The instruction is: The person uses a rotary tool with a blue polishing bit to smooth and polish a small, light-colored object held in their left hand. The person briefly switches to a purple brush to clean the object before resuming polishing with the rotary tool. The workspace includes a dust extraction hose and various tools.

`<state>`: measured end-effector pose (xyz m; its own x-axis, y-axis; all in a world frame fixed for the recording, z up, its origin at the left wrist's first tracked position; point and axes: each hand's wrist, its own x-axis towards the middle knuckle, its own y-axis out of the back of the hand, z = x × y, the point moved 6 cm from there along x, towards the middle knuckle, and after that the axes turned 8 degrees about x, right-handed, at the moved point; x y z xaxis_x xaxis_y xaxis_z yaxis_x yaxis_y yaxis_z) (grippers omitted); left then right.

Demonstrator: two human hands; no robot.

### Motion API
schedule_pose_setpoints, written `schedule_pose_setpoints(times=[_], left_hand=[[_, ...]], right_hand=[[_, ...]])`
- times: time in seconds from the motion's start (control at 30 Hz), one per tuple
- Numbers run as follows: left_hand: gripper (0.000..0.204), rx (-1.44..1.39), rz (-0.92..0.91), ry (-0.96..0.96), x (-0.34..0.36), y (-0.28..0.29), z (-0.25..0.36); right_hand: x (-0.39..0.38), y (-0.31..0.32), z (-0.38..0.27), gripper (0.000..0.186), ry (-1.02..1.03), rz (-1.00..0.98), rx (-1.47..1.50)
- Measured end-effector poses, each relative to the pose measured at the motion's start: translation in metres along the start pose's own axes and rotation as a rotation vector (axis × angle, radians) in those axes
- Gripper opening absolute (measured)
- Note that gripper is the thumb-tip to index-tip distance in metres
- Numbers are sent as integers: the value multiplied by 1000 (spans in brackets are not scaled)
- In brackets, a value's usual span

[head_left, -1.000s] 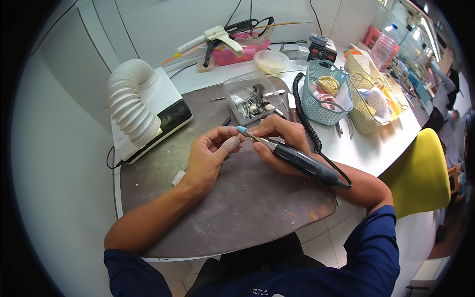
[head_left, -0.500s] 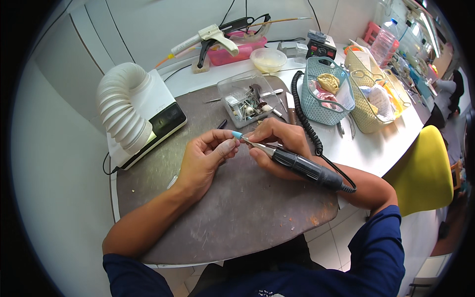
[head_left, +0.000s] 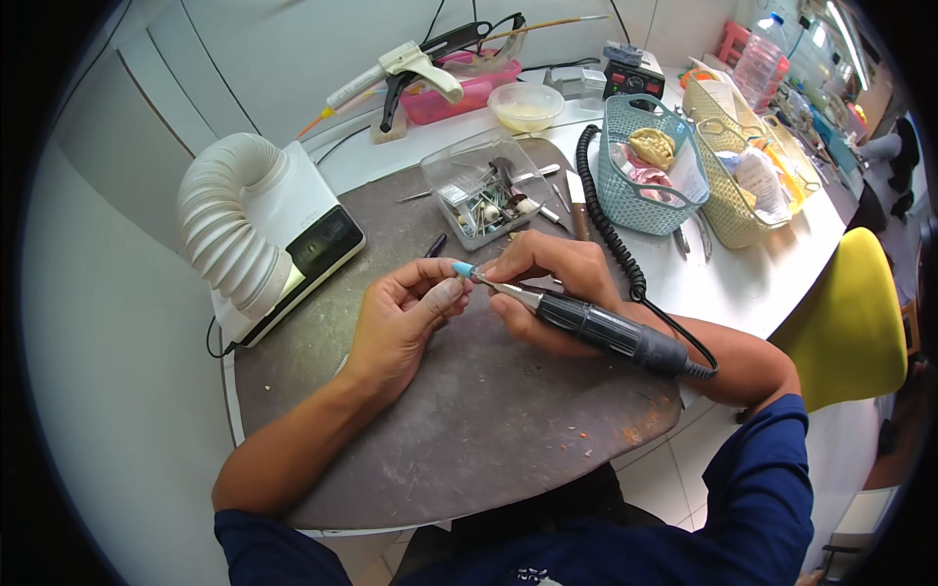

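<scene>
**Rotary handpiece (head_left: 608, 332) aimed up-left at the light-blue piece (head_left: 463, 269)**

I have the right hand (head_left: 552, 283) closed around the handpiece in a pen-like hold, thumb below and fingers above its silver nose. From that grip, the light-blue piece lies just beyond the nose, to the left and slightly farther from the body. The handpiece's long axis slants from its tail at the right forearm up to the left, almost straight at the piece, and that line-up is what I judge matters most. The thin tip is close to it, but I cannot tell whether they touch.

The left hand (head_left: 391, 313) is the nearer one: the piece sits at its index fingertip, worn or pinched, I cannot say. Its thumb and index finger are drawn to a narrow gap, and anything between them is too small for me to make out.

Both hands are above the grey-brown work mat (head_left: 469, 420). Beyond them I see the clear plastic box (head_left: 508, 230) of small shanked bits, with a wooden-handled knife (head_left: 578, 207) to its right. The black coiled cord (head_left: 618, 259) passes between that knife and the teal basket (head_left: 640, 207). Well off to the left, the white ribbed hose (head_left: 230, 234) bends down toward the mat.
</scene>
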<state>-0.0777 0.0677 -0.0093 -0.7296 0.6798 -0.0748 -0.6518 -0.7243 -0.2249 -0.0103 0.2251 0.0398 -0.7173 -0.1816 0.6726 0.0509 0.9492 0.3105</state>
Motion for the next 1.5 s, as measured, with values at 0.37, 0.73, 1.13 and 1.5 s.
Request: schedule_pose_setpoints(times=[0.37,0.73,1.13,1.5], left_hand=[[22,-2,-30,-2,0,0,1],[23,5,-30,22,1,1,-1],[21,100,-54,46,-3,-2,1],[18,-14,42,73,-27,-13,-3]], right_hand=[[1,-3,-3,22,85,-56,-75],[3,-2,-3,20,22,12,-47],[1,-4,-4,25,47,-79,-108],[-8,-6,-15,26,0,-106,48]])
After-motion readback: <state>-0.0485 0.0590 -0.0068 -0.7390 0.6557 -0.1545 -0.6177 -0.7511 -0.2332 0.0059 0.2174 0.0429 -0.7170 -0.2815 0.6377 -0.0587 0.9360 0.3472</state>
